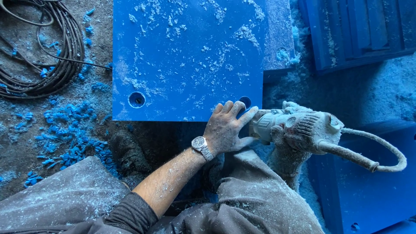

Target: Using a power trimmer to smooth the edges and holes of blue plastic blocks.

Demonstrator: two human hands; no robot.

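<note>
Blue plastic slab lies flat on the floor, dusted with pale shavings. The person's left hand, a wristwatch on its wrist, lies flat with fingers spread on the slab's near right corner, just beside a round hole. The right hand, gloved and caked in dust, has its grip closed around a power tool held against the slab's right edge; the working tip is hidden, so it may be trimming that edge. The step in hand looks like edge cutting, and it calls for a steady brace from the flat hand. Counted: one slab, two holes in view, the other at the near left corner, one tool with one cord, and one cable coil.
</note>
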